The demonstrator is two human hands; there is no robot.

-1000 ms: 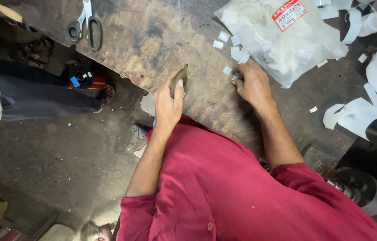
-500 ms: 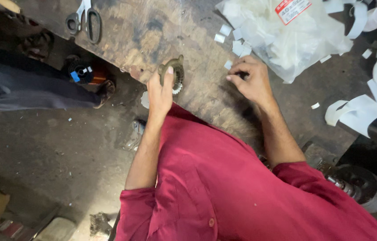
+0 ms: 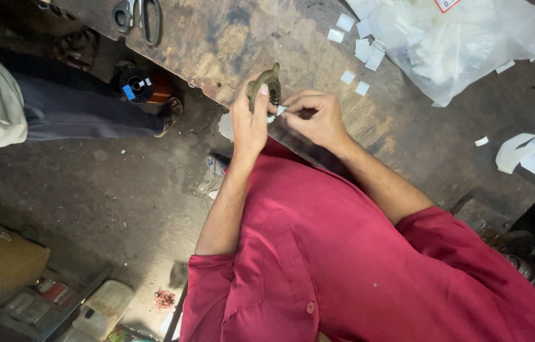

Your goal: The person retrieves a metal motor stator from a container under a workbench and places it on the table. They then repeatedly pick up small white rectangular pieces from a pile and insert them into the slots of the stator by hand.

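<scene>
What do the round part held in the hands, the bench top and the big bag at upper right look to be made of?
Round part, held by the left hand: likely metal, dull brown-green, tarnished, with a dark ribbed inside. Bench top: probably wood, worn, stained, dark-blotched; hard to be sure. Bag: thin clear plastic, crinkled and glossy, white pieces showing through. The right hand pinches a small white slip, seemingly paper.
</scene>
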